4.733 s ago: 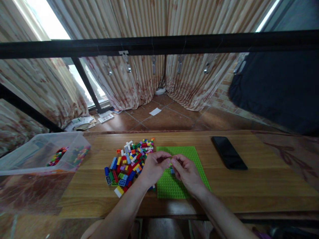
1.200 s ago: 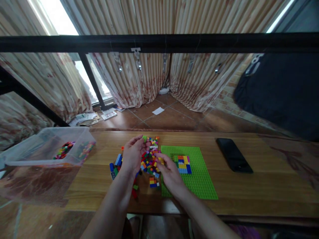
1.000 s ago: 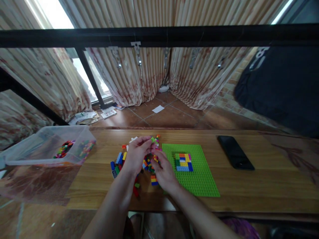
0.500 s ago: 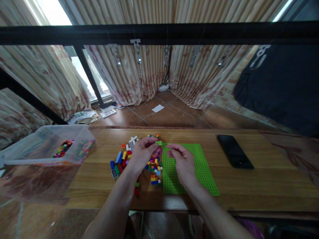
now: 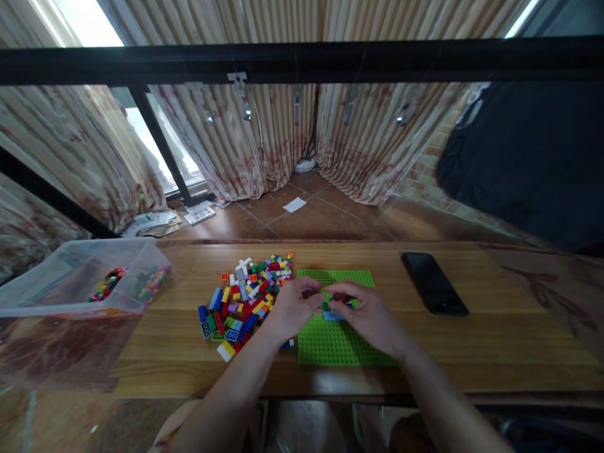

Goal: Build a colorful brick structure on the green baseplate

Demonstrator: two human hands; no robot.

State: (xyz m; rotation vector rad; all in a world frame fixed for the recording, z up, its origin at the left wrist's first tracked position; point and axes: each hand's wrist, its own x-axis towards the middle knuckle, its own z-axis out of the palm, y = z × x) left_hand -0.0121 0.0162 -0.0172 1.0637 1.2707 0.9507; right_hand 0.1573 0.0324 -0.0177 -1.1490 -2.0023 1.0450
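Half a second ago the hands were apart, the left one at the pile's edge with a green brick. Now both have come together over the plate (image 5: 330,343).

Head view: the left hand (image 5: 293,306) and right hand (image 5: 372,316) meet fingertip to fingertip on the small build (image 5: 331,311), which sits on the plate's near-middle. Both are pinched. Fingers hide the piece between them, so I cannot tell whether either hand grips a brick or only presses on one. The pile (image 5: 243,299) lies just left of the plate and touches the left wrist. A phone (image 5: 434,284) lies to the right, and a bin (image 5: 80,283) stands at the worktop (image 5: 495,340) end.

As I judge it, an off-square press could leave a brick unseated or slide the loose plate. The left wrist could sweep bricks toward the near edge.
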